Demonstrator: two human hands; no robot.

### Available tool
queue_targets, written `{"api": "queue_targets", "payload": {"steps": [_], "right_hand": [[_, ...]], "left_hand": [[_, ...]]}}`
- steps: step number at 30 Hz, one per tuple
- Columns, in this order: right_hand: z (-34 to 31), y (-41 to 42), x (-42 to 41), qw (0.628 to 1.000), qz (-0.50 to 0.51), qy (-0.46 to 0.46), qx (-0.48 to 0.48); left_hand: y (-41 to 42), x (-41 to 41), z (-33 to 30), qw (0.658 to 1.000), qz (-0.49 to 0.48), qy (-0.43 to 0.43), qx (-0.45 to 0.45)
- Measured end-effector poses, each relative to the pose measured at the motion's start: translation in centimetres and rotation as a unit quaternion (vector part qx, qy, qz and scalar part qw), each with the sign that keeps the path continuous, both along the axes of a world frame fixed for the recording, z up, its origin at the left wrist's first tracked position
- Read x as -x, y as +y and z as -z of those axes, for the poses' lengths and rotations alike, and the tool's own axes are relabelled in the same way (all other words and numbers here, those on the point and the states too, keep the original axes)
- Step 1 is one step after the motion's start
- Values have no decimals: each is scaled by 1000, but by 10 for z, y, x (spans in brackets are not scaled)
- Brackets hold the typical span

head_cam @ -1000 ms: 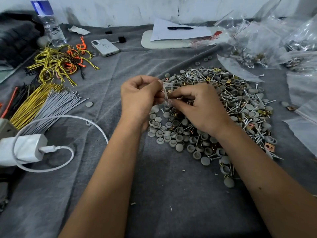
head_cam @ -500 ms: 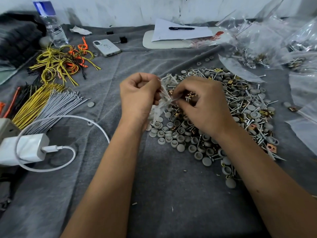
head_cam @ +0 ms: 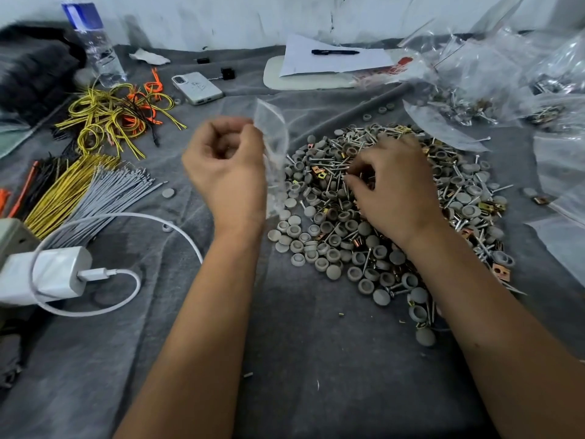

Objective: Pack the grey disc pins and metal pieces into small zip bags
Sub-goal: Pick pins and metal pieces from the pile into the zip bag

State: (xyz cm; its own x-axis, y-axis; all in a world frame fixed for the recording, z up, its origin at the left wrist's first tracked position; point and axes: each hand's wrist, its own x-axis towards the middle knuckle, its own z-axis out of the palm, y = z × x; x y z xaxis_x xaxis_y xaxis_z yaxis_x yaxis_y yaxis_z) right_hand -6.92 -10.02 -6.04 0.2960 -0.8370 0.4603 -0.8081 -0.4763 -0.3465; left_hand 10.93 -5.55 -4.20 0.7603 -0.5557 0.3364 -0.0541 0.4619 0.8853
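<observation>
A big heap of grey disc pins, screws and small copper-coloured metal pieces [head_cam: 332, 248] lies on the grey cloth [head_cam: 300, 359] at centre right. My left hand [head_cam: 226, 172] pinches a small clear zip bag [head_cam: 273, 137] by its edge, holding it up just left of the heap. My right hand [head_cam: 392, 185] rests on top of the heap with its fingers curled into the pieces. Whether those fingers grip a piece is hidden.
Bundles of yellow, grey and orange wires [head_cam: 95, 160] lie at the left, with a white charger and cable [head_cam: 53, 274]. A phone [head_cam: 196, 88], a water bottle [head_cam: 95, 42] and paper with a pen [head_cam: 332, 58] sit at the back. Filled plastic bags [head_cam: 490, 83] pile at the right.
My hands have parted. The left hand lifted the bag up and left; the right hand let go of the bag and dropped onto the heap.
</observation>
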Motion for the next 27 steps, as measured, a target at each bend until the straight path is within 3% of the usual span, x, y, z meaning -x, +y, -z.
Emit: {"api": "queue_targets", "payload": {"steps": [3, 5, 7, 9, 13, 16, 20, 23, 25, 27], "right_hand": [[3, 3, -7, 994, 31, 103, -24], [5, 3, -12, 988, 50, 147, -10], [5, 2, -14, 988, 49, 147, -21], [4, 1, -13, 991, 30, 122, -40], [7, 2, -7, 999, -11, 26, -34], [6, -1, -5, 999, -6, -48, -20], [2, -2, -4, 976, -30, -214, -25], [1, -1, -4, 925, -64, -368, -75], [2, -1, -5, 898, -90, -419, -99], [5, 0, -7, 895, -112, -418, -109]], "left_hand": [[5, -10, -9, 988, -111, -22, 102], [7, -14, -13, 969, -174, -98, 148], [10, -12, -12, 947, -197, -208, 143], [8, -6, -4, 941, -150, -290, 87], [-2, 7, 17, 939, 35, -325, -108], [-6, 12, 25, 927, 81, -321, -178], [-7, 12, 27, 924, 104, -296, -220], [-6, 14, 25, 931, 137, -242, -234], [-5, 14, 23, 929, 148, -238, -240], [-4, 15, 22, 930, 151, -241, -235]]}}
